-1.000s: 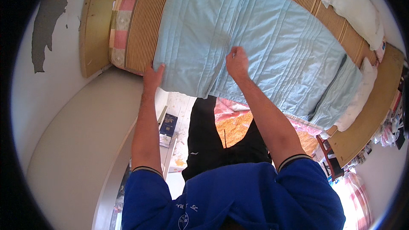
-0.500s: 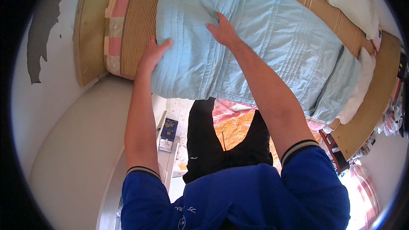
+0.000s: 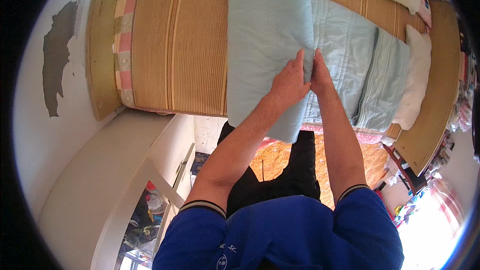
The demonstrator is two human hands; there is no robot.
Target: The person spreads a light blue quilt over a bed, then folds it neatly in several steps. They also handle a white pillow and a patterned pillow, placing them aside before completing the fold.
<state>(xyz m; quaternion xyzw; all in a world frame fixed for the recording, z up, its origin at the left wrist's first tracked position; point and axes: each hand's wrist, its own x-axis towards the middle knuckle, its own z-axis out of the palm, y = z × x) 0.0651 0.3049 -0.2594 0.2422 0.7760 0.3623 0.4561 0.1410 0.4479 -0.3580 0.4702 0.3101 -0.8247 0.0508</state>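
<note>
A light blue quilt [image 3: 265, 25] lies across the bed, its left part folded over toward the right in a smooth flap. My left hand [image 3: 291, 82] is closed at the flap's right edge, thumb near the edge and index finger pointing up along it. Right beside it, my right hand [image 3: 321, 72] meets the same edge from the other side, seen edge-on with its fingers together; part of its grip is hidden. To the right, the quilt's lower layer [image 3: 342, 40] shows stitched rows and another dark-edged fold [image 3: 369, 75].
A striped brown mat [image 3: 175, 45] covers the bed, with a pink checked cloth [image 3: 124, 50] at its left end. White pillows [image 3: 417, 75] lie by the wooden board [image 3: 440, 85] at right. A white cabinet [image 3: 110, 170] stands lower left, and an orange rug [image 3: 272, 162] is below.
The quilt's left end has been folded over to the right, baring the mat. My left hand has moved right with it; my right hand has shifted right and down to the flap's edge.
</note>
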